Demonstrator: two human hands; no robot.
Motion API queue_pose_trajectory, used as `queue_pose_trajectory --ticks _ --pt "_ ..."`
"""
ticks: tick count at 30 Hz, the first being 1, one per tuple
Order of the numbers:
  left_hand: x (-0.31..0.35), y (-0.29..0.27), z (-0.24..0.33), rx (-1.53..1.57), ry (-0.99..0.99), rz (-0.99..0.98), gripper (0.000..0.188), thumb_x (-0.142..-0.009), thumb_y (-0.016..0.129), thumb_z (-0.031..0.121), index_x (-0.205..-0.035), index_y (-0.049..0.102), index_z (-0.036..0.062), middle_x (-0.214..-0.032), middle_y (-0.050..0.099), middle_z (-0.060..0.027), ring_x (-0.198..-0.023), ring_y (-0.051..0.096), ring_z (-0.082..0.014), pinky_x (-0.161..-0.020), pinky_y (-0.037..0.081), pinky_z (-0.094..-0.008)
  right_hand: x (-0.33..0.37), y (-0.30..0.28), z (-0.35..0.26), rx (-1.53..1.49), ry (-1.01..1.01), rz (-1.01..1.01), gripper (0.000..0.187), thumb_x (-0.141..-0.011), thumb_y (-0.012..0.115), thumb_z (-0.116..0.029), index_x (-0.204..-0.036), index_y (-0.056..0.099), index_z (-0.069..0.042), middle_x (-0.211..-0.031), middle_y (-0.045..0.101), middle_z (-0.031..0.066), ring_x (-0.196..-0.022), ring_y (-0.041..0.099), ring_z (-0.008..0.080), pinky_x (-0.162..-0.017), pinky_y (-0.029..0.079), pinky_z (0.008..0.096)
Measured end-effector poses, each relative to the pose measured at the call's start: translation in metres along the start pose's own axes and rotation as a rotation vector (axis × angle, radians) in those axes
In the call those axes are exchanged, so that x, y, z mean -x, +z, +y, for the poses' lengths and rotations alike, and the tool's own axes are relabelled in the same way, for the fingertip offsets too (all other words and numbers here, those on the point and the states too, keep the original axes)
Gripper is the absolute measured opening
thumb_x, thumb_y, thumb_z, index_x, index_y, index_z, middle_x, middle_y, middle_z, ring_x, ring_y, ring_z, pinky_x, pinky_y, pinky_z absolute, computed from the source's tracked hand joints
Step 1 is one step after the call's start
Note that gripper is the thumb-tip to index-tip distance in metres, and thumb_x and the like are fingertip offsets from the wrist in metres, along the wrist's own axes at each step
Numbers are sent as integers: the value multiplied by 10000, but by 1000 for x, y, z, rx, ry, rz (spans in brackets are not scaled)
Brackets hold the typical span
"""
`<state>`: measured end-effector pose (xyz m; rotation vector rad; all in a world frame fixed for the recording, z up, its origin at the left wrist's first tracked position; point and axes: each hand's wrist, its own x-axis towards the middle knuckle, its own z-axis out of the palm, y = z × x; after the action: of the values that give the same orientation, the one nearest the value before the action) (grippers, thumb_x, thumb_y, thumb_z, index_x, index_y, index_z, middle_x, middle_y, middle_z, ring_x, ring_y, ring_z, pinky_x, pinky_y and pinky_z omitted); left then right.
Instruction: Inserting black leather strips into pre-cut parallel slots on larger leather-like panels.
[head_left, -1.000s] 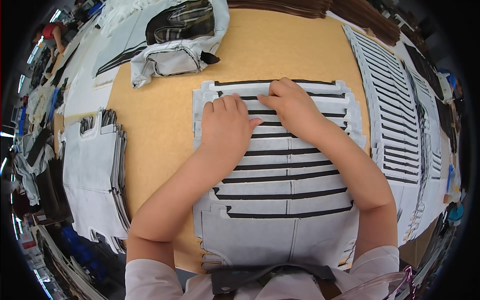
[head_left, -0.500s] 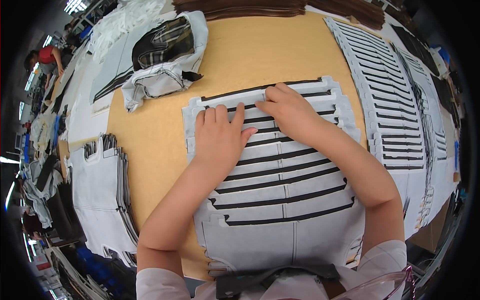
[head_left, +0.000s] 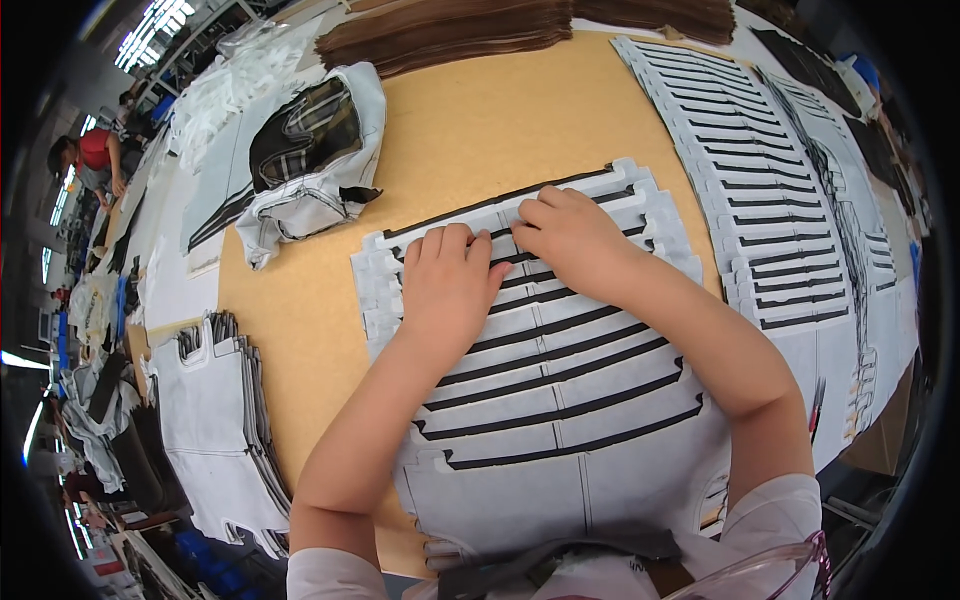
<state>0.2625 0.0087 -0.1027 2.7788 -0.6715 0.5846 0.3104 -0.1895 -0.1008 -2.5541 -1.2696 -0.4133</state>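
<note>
White-grey fabric panels with black edge strips lie overlapped like shingles in front of me, only their edges fanned out. My left hand rests palm down on the upper strips, its fingers bent on the cloth and its thumb held apart. Close to its right, my right hand has its fingers curled together at a strip's edge near the panels' centre seam. Its thumb is hidden, but the fingers seem to pinch the cloth. The lowest panel reaches my body at the table's front.
A stack of grey-white panels lies at left. Beyond it sits a bundled garment piece with plaid lining. Another fanned row of panels runs along the right. Brown material is piled at the far edge. A person in red stands far left.
The view has shifted and tilted a little. My left fingers have bent, with the index finger drawn in; the right fingers are curled more at the strip. Both hands stay on the panels.
</note>
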Motion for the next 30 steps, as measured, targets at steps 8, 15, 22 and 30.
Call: queue_pose_trajectory --ticks 8,15,22,30 --pt "2 2 5 -134 120 4 356 -812 745 243 -1066 682 2 -869 607 -74 -867 600 -272 -834 461 -383 4 11 0 -195 77 124 334 -759 615 33 -1057 723 -74 -936 557 57 -938 521 255 -850 437 362" --pt "-15 -5 24 -168 -38 -148 475 -816 744 341 -1154 681 12 -845 581 -97 -816 598 -267 -740 471 -369 5 13 2 -308 229 224 363 -757 615 52 -1076 725 -79 -909 563 49 -929 516 248 -827 424 352" --pt "-10 9 9 88 45 22 387 -836 743 261 -1152 695 43 -937 584 -105 -935 568 -276 -774 481 -391 16 0 6 -85 98 38 338 -758 629 28 -1069 708 -78 -910 567 48 -946 521 254 -846 414 355" --pt "-28 10 9 112 143 -52 191 -832 733 167 -964 695 34 -912 587 -103 -867 576 -285 -772 490 -397 22 -4 27 -171 202 132 111 -835 646 -42 -933 677 -83 -932 574 60 -955 532 263 -856 408 382"
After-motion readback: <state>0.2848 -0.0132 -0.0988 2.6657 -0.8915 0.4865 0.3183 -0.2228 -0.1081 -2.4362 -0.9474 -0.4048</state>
